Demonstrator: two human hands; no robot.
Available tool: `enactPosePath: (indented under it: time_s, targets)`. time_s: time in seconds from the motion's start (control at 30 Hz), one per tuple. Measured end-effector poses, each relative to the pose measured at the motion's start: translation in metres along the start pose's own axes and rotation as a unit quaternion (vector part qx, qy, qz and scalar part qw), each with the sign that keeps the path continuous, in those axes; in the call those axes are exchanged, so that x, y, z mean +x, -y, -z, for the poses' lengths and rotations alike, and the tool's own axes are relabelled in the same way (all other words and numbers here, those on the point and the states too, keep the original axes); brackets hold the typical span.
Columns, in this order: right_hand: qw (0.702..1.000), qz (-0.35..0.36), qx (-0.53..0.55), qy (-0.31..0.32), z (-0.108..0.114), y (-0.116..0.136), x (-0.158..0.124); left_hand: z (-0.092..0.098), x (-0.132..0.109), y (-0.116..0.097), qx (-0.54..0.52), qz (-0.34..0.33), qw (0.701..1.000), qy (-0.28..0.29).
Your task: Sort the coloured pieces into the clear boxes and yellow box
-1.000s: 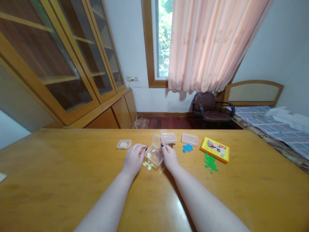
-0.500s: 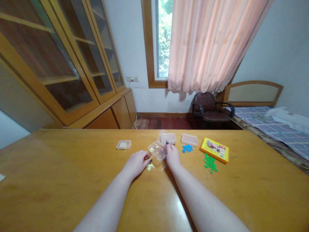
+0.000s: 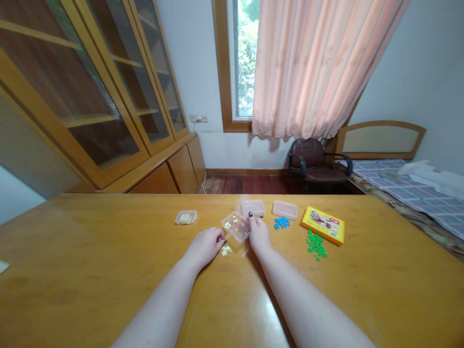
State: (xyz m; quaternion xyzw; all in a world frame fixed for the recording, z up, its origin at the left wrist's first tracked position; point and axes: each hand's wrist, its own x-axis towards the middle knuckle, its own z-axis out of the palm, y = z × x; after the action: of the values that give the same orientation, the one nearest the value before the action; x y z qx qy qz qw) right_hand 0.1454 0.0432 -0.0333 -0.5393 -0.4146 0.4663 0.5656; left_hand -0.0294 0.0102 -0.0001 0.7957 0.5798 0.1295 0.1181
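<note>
My right hand point(image 3: 260, 235) grips the right edge of a clear plastic box point(image 3: 237, 237), which tilts over the table. A few pale yellow pieces point(image 3: 232, 223) lie inside it. Just left of the box, my left hand point(image 3: 206, 246) rests low with its fingers curled and thumb and forefinger closed together; whatever is between them is too small to make out. Close to its thumb, a small pile of pale yellow pieces point(image 3: 226, 250) lies on the tabletop.
Behind the box stands another clear container point(image 3: 253, 208), partly overlapped. A clear lid-like tray point(image 3: 284, 210), blue pieces point(image 3: 282, 223), a yellow box point(image 3: 322, 224) and green pieces point(image 3: 316, 245) lie to the right. A small clear box point(image 3: 186, 217) sits left on the wooden table point(image 3: 90, 270).
My left thumb and forefinger have drawn slightly closer together, moving a little away from the pale yellow pile. The right hand holds the box almost still.
</note>
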Motion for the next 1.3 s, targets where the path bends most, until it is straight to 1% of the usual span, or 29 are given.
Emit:
enactPosePath:
  time_s: [0.23, 0.47, 0.6, 0.83, 0.93, 1.07, 1.13, 1.2, 1.3]
  targets:
    - [0.999, -0.015, 0.034, 0.011, -0.001, 0.002, -0.002, 0.008, 0.001, -0.007, -0.019, 0.005, 1.0, -0.007]
    - [0.999, -0.019, 0.043, 0.014, -0.002, 0.004, -0.004, 0.011, 0.001, -0.008, -0.037, -0.014, 0.997, -0.066]
    - [0.999, -0.015, 0.041, 0.015, -0.001, 0.004, -0.004, 0.011, 0.001, -0.006, -0.053, -0.017, 0.995, -0.085]
    - [0.999, -0.01, 0.035, 0.017, -0.001, 0.003, -0.003, 0.014, -0.001, -0.007, -0.065, -0.042, 0.991, -0.112]
    - [0.999, -0.008, 0.026, 0.022, -0.001, 0.002, -0.002, 0.017, -0.002, -0.008, -0.074, -0.05, 0.986, -0.14]
    - [0.999, 0.008, -0.019, 0.041, -0.001, 0.001, -0.003, 0.019, -0.004, -0.007, -0.08, -0.059, 0.974, -0.205]
    - [0.997, 0.028, -0.054, 0.058, -0.001, 0.001, -0.005, 0.017, -0.003, -0.006, -0.074, -0.058, 0.974, -0.205]
    - [0.994, 0.043, -0.073, 0.066, -0.001, 0.002, -0.006, 0.015, -0.002, -0.005, -0.071, -0.061, 0.977, -0.189]
    - [0.996, 0.028, -0.065, 0.053, 0.0, 0.005, -0.006, 0.015, -0.002, -0.004, -0.071, -0.058, 0.976, -0.197]
